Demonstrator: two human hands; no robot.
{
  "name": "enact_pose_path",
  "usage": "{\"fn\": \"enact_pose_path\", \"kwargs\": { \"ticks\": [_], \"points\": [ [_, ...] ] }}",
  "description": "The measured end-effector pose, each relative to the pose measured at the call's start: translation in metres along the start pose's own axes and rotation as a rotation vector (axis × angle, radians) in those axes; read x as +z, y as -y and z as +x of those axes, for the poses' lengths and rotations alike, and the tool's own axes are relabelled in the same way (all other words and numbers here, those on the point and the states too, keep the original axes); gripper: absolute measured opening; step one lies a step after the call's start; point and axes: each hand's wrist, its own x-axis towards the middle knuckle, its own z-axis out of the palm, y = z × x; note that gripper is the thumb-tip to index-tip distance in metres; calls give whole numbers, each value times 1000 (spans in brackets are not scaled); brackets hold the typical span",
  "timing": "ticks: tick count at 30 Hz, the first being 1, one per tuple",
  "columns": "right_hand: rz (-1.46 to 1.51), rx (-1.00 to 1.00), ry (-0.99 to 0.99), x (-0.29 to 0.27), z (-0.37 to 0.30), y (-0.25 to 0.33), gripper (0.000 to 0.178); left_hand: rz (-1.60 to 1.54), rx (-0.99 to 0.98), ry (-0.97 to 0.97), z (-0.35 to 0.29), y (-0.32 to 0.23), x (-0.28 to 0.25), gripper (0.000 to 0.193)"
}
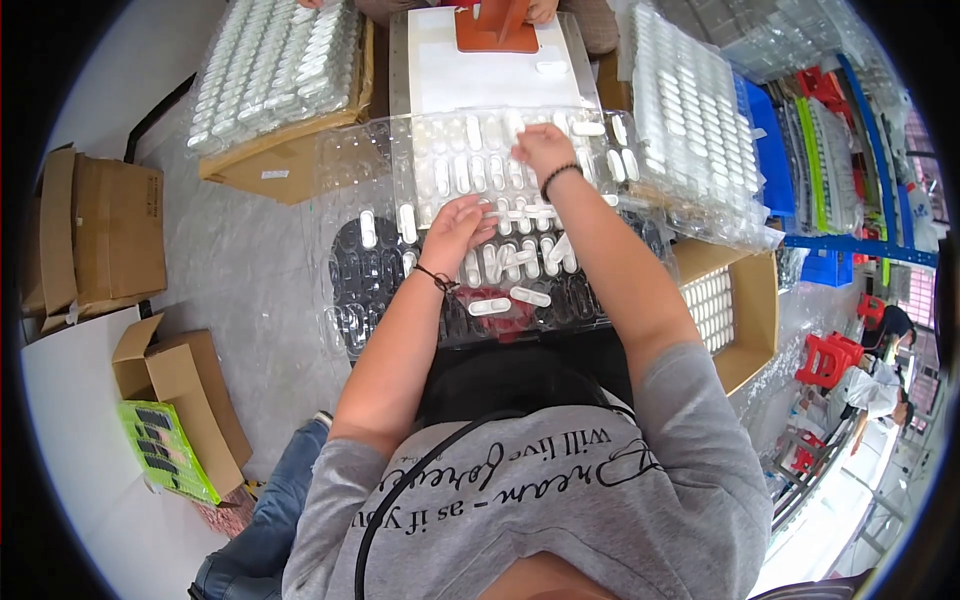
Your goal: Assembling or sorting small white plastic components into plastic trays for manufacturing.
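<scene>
A clear plastic blister tray lies before me, with rows of pockets and many small white rounded-oblong plastic pieces. My right hand, with a dark bead bracelet, is over its far middle part. Its fingers are pinched at the lower end of an upright white oblong piece. Nearer and to the left, my left hand hovers low over the tray, its fingers apart beside some pieces. Loose pieces lie crosswise in the near part, among them one white oblong piece.
Stacks of filled clear trays stand on a carton at far left, with another filled stack at right. Across the table a person's hand is by an orange-brown press-like device. Open cartons stand at left on the floor.
</scene>
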Motion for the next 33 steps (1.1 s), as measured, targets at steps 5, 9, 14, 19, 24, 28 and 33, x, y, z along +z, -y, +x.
{"fn": "enact_pose_path", "kwargs": {
  "ticks": [5,9,14,19,24,28,33],
  "points": [
    [287,21,-121,18,57,27,21,35,-25,10,1,-1,2,30],
    [52,-48,-175,15,60,33,22,31,-27,-5,1,-1,0,26],
    [-1217,-493,-305,-25,34,20,24,6,-29,-10,0,4,-10,24],
    [-1275,-592,-168,-70,38,13,16,18,-33,20,0,6,-5,23],
    [-1087,-719,-217,-66,25,13,15,36,-48,1,-1,3,-1,25],
    [-1045,-845,-86,-31,-7,12,15,39,-13,48,1,4,-6,29],
    [-864,-688,297,5,-81,-9,18,-90,43,-72,-1,-3,10,33]
  ]
}}
